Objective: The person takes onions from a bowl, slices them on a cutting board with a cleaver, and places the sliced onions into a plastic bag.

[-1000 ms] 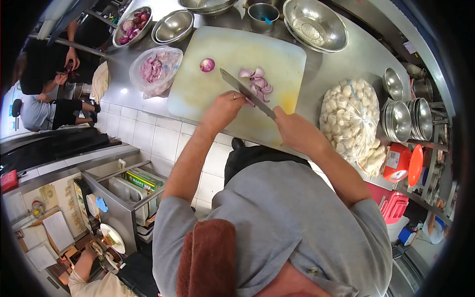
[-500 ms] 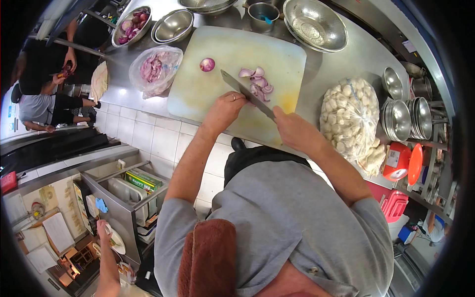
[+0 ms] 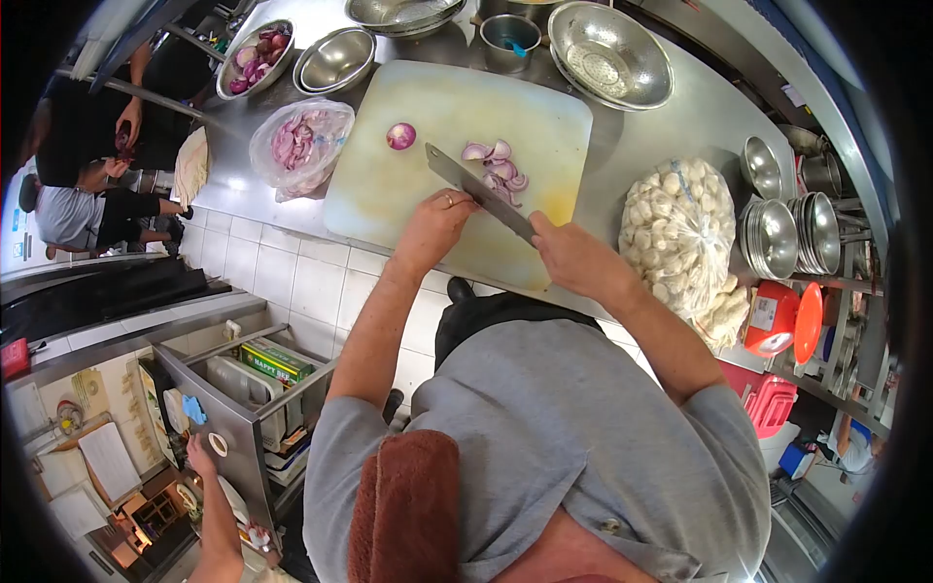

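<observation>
A wide-bladed kitchen knife (image 3: 478, 188) slants over the pale cutting board (image 3: 374, 209), its handle in my right hand (image 3: 578, 257), which is closed round it. My left hand (image 3: 434, 231), with a ring on one finger, is closed, its curled fingertips against the near side of the blade. Whatever those fingers pinch is hidden. Just beyond the blade lie cut red onion pieces (image 3: 502, 171). One peeled red onion (image 3: 400, 136) sits whole-looking on the board's left part.
Left of the board stand a plastic bag of onion pieces (image 3: 303, 136) and a bowl of red onions (image 3: 255, 60). Garlic fills a clear bag (image 3: 680, 228) at the right. A metal colander (image 3: 610, 58) and a pot (image 3: 509, 44) stand behind. A co-worker's arm (image 3: 219, 520) reaches in at lower left.
The view has shifted slightly. My hands and the knife keep nearly the same place over the board. At lower left, the co-worker's hand and the white dish near it have moved.
</observation>
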{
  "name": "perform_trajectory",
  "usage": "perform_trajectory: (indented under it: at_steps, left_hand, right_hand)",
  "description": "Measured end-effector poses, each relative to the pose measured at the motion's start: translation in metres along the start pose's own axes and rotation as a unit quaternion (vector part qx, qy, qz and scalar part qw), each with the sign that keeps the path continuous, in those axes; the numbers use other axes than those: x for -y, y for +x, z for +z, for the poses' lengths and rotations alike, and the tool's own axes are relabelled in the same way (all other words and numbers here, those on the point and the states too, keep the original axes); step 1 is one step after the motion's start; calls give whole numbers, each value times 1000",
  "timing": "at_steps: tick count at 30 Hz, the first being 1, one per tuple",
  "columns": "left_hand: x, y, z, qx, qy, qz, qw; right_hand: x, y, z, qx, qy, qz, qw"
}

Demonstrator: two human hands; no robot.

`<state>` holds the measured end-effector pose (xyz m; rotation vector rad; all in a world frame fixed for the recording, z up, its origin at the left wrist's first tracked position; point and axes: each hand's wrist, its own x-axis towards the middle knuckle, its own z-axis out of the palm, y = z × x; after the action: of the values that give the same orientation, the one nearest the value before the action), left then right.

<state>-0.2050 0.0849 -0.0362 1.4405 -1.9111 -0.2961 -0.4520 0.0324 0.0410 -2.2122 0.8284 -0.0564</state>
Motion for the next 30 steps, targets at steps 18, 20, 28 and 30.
perform_trajectory:
  at_steps: [18,20,28,30]
  left_hand:
    - [94,63,-43,-27,169,-104,980]
    - [83,53,-49,28,155,-141,977]
    - [-23,-6,0,-6,-106,-188,976]
    - [-30,-9,-9,-132,1,-169,977]
  right_hand:
    - [-44,-6,13,12,59,23,998]
    - [-40,1,8,-11,92,35,995]
    - [-43,8,11,-75,2,-8,997]
    - [-19,3,5,-67,-8,-4,998]
